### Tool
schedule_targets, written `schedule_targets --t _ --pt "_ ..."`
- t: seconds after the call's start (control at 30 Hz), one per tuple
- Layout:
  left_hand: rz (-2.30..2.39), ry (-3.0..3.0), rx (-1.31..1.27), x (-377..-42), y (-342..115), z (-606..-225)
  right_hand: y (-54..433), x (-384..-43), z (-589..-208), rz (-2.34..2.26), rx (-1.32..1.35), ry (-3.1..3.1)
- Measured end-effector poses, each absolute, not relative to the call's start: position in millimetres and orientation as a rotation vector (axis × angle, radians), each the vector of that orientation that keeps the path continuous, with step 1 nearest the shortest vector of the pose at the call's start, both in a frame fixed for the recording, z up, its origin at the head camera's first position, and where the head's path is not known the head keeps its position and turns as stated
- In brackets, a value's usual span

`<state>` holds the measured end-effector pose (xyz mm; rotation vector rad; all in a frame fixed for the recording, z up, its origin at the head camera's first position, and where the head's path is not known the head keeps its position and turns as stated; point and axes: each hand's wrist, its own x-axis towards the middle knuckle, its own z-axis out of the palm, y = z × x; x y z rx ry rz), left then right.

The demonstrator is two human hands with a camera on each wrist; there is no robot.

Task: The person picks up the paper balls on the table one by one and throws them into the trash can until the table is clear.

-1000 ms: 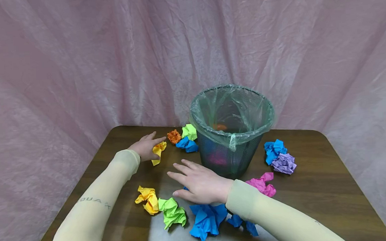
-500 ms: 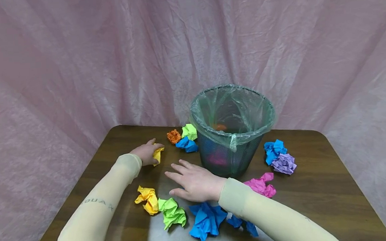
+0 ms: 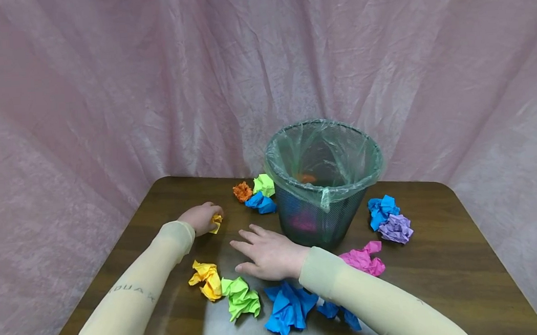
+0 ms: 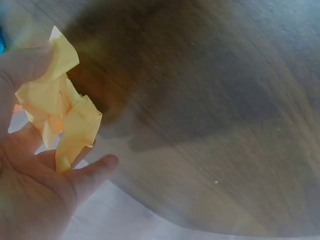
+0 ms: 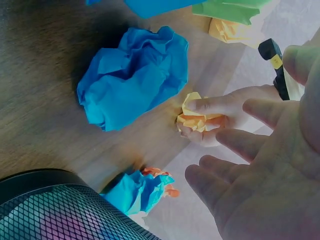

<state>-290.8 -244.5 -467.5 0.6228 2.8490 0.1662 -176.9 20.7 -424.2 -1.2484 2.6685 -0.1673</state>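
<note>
At the table's left side, my left hand [image 3: 201, 219] grips a crumpled yellow sheet of paper [image 3: 216, 223]. The left wrist view shows the thumb and fingers curled round this yellow paper [image 4: 70, 107]. My right hand [image 3: 274, 254] is held palm down with its fingers spread, in front of the mesh waste bin [image 3: 322, 215]. It holds nothing. The right wrist view has a blue crumpled paper [image 5: 135, 80] on the table near that hand; in the head view the hand covers it.
Green film lines the bin, with orange and pink paper inside. Left of it lie orange [image 3: 242, 191], light green [image 3: 264, 184] and blue [image 3: 261, 203] balls. Nearer are yellow [image 3: 207, 280], green [image 3: 241, 297] and blue [image 3: 288, 309] ones; rightward, pink [image 3: 364, 259], blue [image 3: 383, 211] and purple [image 3: 396, 228].
My left hand has closed its fingers round the yellow paper and drawn slightly nearer. My right hand has shifted a little to the left, still spread.
</note>
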Motion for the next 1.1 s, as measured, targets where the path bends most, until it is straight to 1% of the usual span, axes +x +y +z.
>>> schedule_targets --t 0.13,0.43,0.67,1.1 --pt "0.164 2.867 0.663 -289.1 -249.8 -469.7 18.3 -178.1 -423.8 -0.154 -1.243 2.659" --pt "0.244 2.909 0.667 -283.3 -259.9 -473.1 10.8 -179.7 -424.9 -0.126 -1.254 2.664" --pt "0.249 2.979 0.734 -281.7 -262.9 -472.1 4.6 -180.4 -429.6 -0.117 -1.276 2.676" --pt "0.326 2.989 0.63 -281.6 -270.0 -471.6 -0.2 -178.0 -428.8 -0.132 -1.273 2.665"
